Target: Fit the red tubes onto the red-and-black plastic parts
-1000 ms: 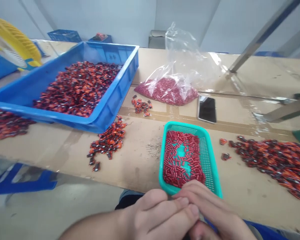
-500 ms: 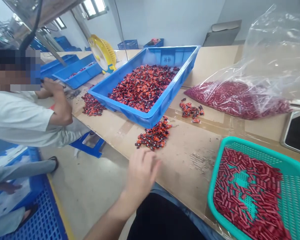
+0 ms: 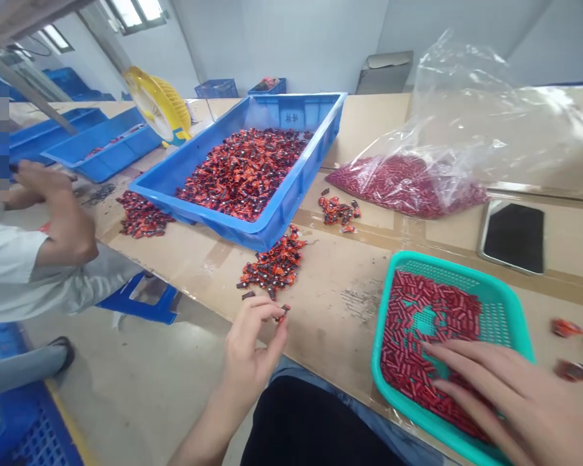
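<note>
My left hand (image 3: 255, 340) is above the table's near edge, thumb and fingers pinched on a small dark-and-red part (image 3: 282, 313). Just beyond it lies a pile of orange and black parts (image 3: 274, 264). My right hand (image 3: 500, 388) reaches into the green basket (image 3: 508, 330), its fingers spread over the short red tubes (image 3: 408, 330). Whether its fingertips touch the tubes is not clear. A large blue tray (image 3: 291, 207) filled with orange and black parts stands behind the pile.
A clear bag of red tubes (image 3: 408, 184), a phone (image 3: 514, 236) and a small cluster of parts (image 3: 337, 211) lie on the table (image 3: 330, 278). Loose parts (image 3: 572, 370) are at far right. A yellow fan (image 3: 160, 103) stands behind; a co-worker's arm (image 3: 70, 220) is at left.
The view has swung right. My right hand has come into view over the green basket. My left hand now shows a small part between its fingertips.
</note>
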Tool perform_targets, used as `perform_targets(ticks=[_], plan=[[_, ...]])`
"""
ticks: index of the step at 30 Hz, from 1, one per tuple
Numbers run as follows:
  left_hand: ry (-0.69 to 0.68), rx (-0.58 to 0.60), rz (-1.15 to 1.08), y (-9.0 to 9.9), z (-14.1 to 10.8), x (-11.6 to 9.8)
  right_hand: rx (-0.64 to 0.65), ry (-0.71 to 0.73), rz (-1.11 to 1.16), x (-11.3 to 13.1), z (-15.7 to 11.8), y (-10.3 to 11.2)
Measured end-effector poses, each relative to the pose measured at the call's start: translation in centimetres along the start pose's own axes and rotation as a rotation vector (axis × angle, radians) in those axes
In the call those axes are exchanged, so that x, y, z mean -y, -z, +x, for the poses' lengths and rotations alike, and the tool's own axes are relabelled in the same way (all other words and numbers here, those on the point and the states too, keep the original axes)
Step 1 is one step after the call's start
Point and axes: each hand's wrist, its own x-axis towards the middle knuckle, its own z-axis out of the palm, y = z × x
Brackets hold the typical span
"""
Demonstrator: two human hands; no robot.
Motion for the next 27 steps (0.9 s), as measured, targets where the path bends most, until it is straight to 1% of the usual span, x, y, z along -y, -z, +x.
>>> perform_targets(ticks=[2,3,5,7,9,11,15,20,24,27], plan=[[-0.021,0.054,-0.142,-0.9,0.8,-1.4,0.066,0.073,-0.141,0.7,1.2,-0.9],[-0.032,0.079,-0.207,-1.4,1.1,-2.1,0.104,0.080,-0.191,1.0,1.7,-1.3],[-0.058,0.133,-0.338,-2.3,1.6,-3.2,0.167,0.035,-0.229,1.5,2.4,-1.9],[-0.072,0.180,-0.458,-3.0,2.0,-4.1,0.253,-0.013,-0.240,1.9,2.6,-1.9],[-0.073,0.212,-0.544,-3.4,2.3,-4.8,0.287,-0.043,-0.261,2.3,2.6,-1.4],[-0.089,0.232,-0.569,-3.8,2.6,-5.4,0.314,-0.072,-0.272,2.7,2.6,-0.8],[-0.165,0.264,-0.567,-4.2,2.9,-6.2,0.347,-0.090,-0.251,3.2,3.0,-0.2],[-0.099,0.258,-0.670,-4.7,2.5,-6.7,0.382,-0.075,-0.194,3.7,3.5,-0.2],[-0.095,0.244,-0.787,-4.8,2.4,-7.3,0.348,-0.069,-0.151,3.7,3.5,-0.4],[-0.070,0.248,-0.846,-4.7,2.5,-7.9,0.267,-0.076,-0.112,3.5,3.4,-0.2]])
